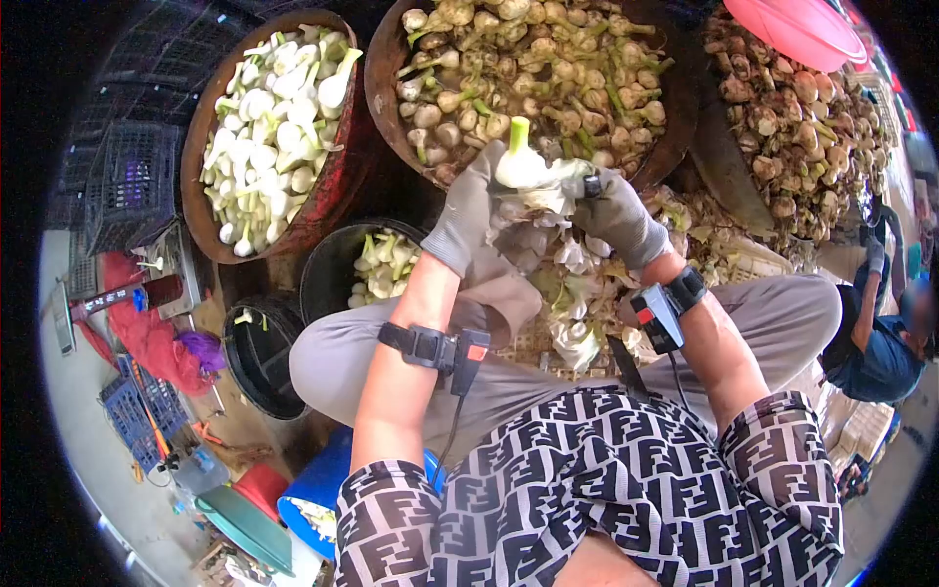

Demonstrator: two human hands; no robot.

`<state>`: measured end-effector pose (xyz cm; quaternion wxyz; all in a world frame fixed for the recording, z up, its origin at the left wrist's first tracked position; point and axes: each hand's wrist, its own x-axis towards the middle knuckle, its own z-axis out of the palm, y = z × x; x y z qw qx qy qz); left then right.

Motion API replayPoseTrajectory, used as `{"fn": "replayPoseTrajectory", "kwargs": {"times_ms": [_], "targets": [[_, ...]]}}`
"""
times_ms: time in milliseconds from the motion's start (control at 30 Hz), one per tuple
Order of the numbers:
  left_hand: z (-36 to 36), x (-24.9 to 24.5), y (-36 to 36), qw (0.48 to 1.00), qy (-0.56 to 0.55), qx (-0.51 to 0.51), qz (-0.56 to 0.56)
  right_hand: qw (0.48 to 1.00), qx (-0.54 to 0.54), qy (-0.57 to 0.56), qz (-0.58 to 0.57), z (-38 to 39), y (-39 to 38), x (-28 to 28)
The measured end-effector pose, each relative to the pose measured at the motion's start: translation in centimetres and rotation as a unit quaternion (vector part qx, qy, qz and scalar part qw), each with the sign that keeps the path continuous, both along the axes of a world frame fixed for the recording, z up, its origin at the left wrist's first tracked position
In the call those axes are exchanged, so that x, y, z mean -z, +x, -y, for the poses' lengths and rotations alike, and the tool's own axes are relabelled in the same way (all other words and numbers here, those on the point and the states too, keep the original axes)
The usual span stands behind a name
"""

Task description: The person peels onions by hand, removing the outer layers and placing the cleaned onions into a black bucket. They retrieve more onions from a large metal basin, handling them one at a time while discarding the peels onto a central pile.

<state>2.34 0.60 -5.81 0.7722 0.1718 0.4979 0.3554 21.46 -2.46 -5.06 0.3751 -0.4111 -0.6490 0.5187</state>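
A white garlic bulb [521,164] with a short cut green stem is held up in front of me, stem upward. My left hand [465,213], in a grey glove, is closed around its left side. On the other side my right hand [618,217], also gloved, pinches loose pale garlic skin [553,196] that trails from the bulb. A small black piece [591,186] shows at the right thumb; I cannot tell what it is. Below both hands, peeled skins [577,338] lie heaped between my knees.
A large tub [383,73] of garlic in murky water stands ahead. Cleaned white bulbs fill a rusty tub [198,210] at left, with a black bucket [315,279] of bulbs nearer. Unpeeled garlic [792,127] is piled right under a pink basin [797,29]. Another person [875,342] sits at right.
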Motion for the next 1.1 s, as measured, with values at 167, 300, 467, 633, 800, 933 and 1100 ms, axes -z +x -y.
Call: {"fn": "replayPoseTrajectory", "kwargs": {"times_ms": [167, 300, 467, 633, 800, 933, 1100], "targets": [[0.1, -0.4, -0.3, 0.966, 0.217, 0.063, -0.125, 0.997, 0.02, -0.065, -0.042, -0.2, 0.6, 0.3], [0.1, -2.0, 0.6, 0.963, 0.229, 0.117, -0.083, 0.938, 0.072, -0.295, -0.167, -0.2, -0.7, -1.5], [0.5, -0.3, 1.3, 0.987, 0.142, -0.027, -0.076, 0.997, -0.033, 0.001, 0.064, 0.0, -0.4, 0.2], [0.4, 0.0, 0.6, 0.984, 0.075, -0.083, 0.14, 0.978, 0.081, 0.12, 0.153, 0.6, 2.0, -0.6], [-0.9, 1.8, -1.3, 0.948, -0.003, -0.132, 0.288, 0.96, -0.04, -0.201, 0.19, 4.1, 4.0, 2.9], [-0.3, 3.1, -0.7, 0.966, -0.002, -0.129, 0.223, 0.899, -0.07, -0.021, 0.433, 4.5, 2.0, 0.9], [2.5, 2.4, 2.2, 0.999, 0.045, -0.014, 0.02, 0.938, -0.039, -0.104, 0.327, 0.4, -0.8, -1.1]]}}
